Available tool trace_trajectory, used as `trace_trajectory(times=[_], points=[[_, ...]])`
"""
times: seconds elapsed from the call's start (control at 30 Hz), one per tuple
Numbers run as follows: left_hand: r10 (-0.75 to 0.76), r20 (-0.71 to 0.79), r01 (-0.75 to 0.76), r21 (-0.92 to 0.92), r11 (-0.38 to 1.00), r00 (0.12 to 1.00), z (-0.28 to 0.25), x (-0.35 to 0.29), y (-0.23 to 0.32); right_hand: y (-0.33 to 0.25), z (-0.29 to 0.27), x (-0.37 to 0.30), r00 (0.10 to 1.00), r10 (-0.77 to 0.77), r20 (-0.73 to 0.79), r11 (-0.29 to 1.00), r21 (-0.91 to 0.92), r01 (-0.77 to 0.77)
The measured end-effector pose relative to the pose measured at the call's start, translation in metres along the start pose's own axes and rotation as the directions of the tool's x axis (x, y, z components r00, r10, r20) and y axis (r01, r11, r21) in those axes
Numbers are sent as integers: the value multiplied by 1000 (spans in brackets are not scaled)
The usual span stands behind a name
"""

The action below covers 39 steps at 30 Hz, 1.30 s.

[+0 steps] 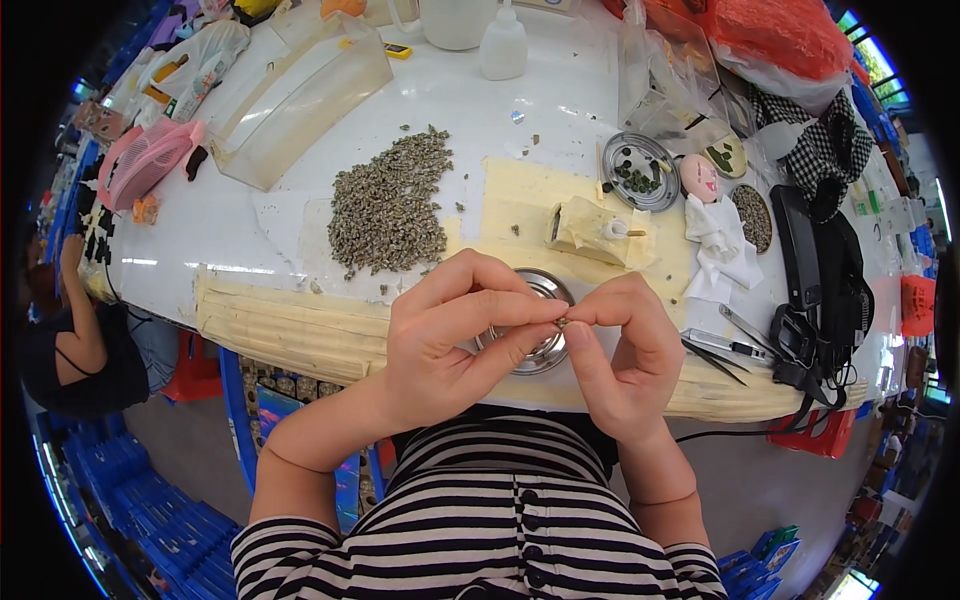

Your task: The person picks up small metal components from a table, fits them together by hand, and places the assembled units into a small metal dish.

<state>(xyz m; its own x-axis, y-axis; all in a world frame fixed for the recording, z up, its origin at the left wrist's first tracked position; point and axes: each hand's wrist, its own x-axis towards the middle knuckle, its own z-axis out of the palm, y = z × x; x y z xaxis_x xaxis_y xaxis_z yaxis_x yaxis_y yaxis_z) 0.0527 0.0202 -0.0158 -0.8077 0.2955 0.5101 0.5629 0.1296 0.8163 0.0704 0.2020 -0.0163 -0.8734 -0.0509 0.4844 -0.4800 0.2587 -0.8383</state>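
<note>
My left hand (445, 345) and my right hand (630, 350) meet at the fingertips over the near edge of the table, both closed in a pinch. Between the fingertips is a tiny metallic piece (563, 321), mostly covered by the fingers and too small to name. Below the hands sits a round shiny metal dish (545, 280), partly hidden by them. Farther off to the left lies a heap of small grey-gold metal pieces (390, 200). A tape-covered block (590, 230) with a short peg stands just beyond my right hand.
Tweezers (715, 358) and a utility knife (730, 345) lie at right, near crumpled white tissue (720, 245) and a black strap bag (825, 280). A glass dish of dark green bits (640, 172) is farther back. A clear plastic tray (305, 95) and pink basket (150, 165) stand at left.
</note>
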Motion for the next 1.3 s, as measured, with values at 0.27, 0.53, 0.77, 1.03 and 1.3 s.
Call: trace_trajectory(times=[0.27, 0.53, 0.77, 1.03, 1.3], points=[[307, 100, -323, 310, 894, 946, -4, 0, -1, -2, 2, 0, 976, -214, -40, 934, -300, 193], [168, 22, -169, 181, 969, 986, 0, -1, 2, -2, 2, 0, 982, -184, -27, 951, -258, 171], [-121, 109, 144, -236, 961, 987, -6, 1, -2, -2, 1, 1, 995, -96, -23, 990, -108, 93], [-340, 161, 371, -532, 761, 927, -1, -5, -1, 0, 1, -1, 998, -60, 8, 997, -58, 60], [-117, 55, 124, -155, 980, 992, -1, -3, 0, -1, 2, -2, 998, -68, -5, 990, -123, 66]])
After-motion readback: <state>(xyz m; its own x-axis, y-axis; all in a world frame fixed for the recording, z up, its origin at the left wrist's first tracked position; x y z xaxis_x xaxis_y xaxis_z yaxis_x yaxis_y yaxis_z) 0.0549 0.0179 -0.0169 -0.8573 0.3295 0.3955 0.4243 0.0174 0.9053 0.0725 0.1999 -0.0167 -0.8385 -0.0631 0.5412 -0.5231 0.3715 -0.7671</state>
